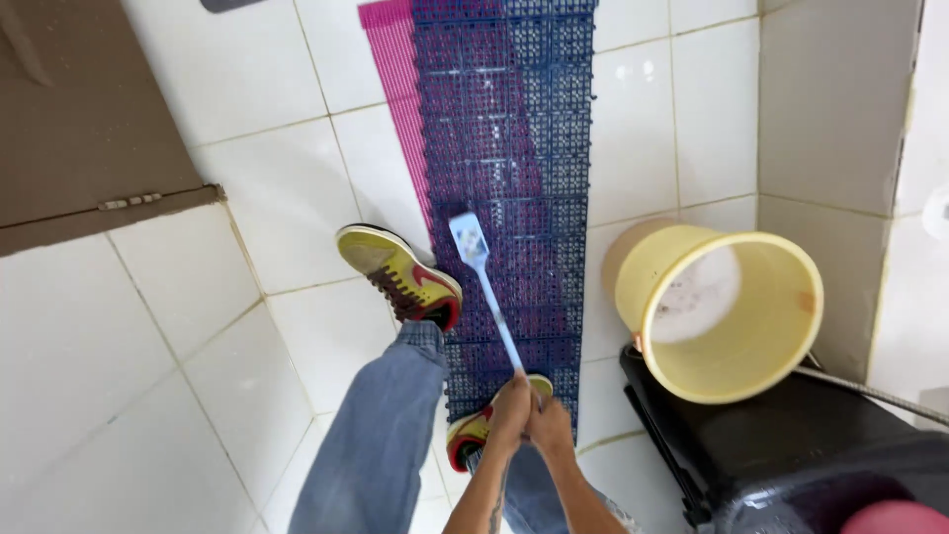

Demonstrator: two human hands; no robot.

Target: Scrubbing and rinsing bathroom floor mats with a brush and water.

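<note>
While both hands, left [510,407] and right [550,423], clench the brush [469,240] handle at lower centre, head pressed on the blue mat [534,119] mid-frame, scrubbing looks underway with mat upper stretch left, pink mat [388,40] beneath, bucket [732,316] tipped at right.

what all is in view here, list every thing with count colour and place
long-handled brush: one, white head and pale blue handle, head on the blue mat
grid mat: one, dark blue, on the tiled floor, top centre
slatted mat: one, pink, partly under the blue mat's left edge
bucket: one, yellow, tipped on its side, right
bin: one, black, lower right, under the bucket
hose: one, grey, over the bin
door: one, brown, upper left
shoes: two, yellow and red
jeans: blue
left hand: grips the handle
right hand: grips the handle
</note>
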